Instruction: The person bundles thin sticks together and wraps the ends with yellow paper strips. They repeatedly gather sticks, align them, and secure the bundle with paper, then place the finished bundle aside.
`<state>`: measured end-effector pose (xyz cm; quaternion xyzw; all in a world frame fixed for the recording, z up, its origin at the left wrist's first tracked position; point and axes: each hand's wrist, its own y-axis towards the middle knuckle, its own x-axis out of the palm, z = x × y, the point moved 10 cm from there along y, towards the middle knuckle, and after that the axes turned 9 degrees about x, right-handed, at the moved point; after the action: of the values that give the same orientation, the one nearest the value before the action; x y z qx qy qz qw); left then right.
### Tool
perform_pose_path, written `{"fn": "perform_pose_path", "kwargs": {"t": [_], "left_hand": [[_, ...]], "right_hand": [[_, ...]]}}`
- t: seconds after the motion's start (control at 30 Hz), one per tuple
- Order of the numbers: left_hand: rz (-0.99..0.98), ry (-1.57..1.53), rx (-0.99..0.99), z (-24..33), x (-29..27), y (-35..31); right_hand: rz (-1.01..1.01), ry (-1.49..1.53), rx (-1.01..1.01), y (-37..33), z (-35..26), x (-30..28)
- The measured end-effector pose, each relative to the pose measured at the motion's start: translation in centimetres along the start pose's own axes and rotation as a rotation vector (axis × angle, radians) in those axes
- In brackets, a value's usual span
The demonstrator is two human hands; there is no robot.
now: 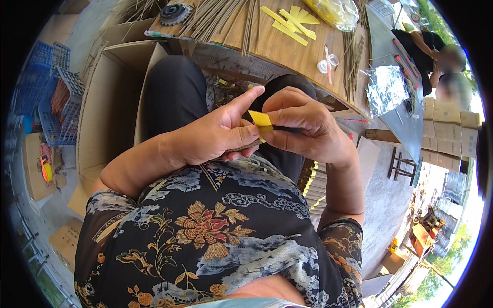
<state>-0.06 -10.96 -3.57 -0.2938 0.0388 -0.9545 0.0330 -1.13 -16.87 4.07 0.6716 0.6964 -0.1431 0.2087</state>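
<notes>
Over my lap, my right hand pinches a small yellow paper strip between thumb and fingers. My left hand meets it there, its thumb pressing near the strip's lower end and its index finger stretched out. The other left fingers curl underneath around thin brown sticks, whose ends show below the palm; most of their length is hidden. More yellow paper strips lie fanned on the wooden table ahead, beside a loose spread of thin brown sticks.
A dark toothed disc, a plastic bag and a small white pot sit on the table. An open cardboard box stands left of my legs, with blue crates beyond. At right are crumpled clear wrapping, another person and stacked cartons.
</notes>
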Motion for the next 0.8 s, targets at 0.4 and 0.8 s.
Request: {"fn": "perform_pose_path", "kwargs": {"t": [0.4,0.8], "left_hand": [[0.152,-0.2,-0.04,0.2,-0.9,-0.4],[0.139,-0.123,-0.057,2.0,-0.5,-0.3]], "right_hand": [[0.116,-0.541,-0.211,-0.3,-4.1,0.4],[0.35,-0.604,-0.651,-2.3,-7.3,0.5]]}}
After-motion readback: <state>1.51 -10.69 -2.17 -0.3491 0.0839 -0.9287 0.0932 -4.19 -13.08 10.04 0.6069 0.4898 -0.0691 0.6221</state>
